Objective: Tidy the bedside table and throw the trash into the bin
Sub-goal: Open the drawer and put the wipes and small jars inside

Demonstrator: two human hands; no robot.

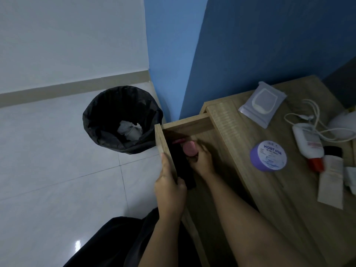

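The wooden bedside table (273, 189) stands at the right with its drawer (185, 122) pulled out toward the left. My left hand (169, 191) grips the drawer's front panel, thumb on the top edge. My right hand (200, 160) is inside the drawer, closed on a small pink tube (189, 148); another pink item (178, 141) lies just behind it. On the tabletop lie a purple cream jar (268, 158), a grey wipes pack (262, 104), a white bottle with a red cap (308, 145) and a beige paper sleeve (331, 182). The black-lined bin (107, 120) stands on the floor left of the drawer, with crumpled white paper inside.
A white cable (316, 120) loops over the tabletop near a white rounded object (344, 120) at the right edge. Blue walls meet in a corner behind the table. Pale floor tiles (48, 160) spread to the left. My dark clothing (115, 243) fills the bottom.
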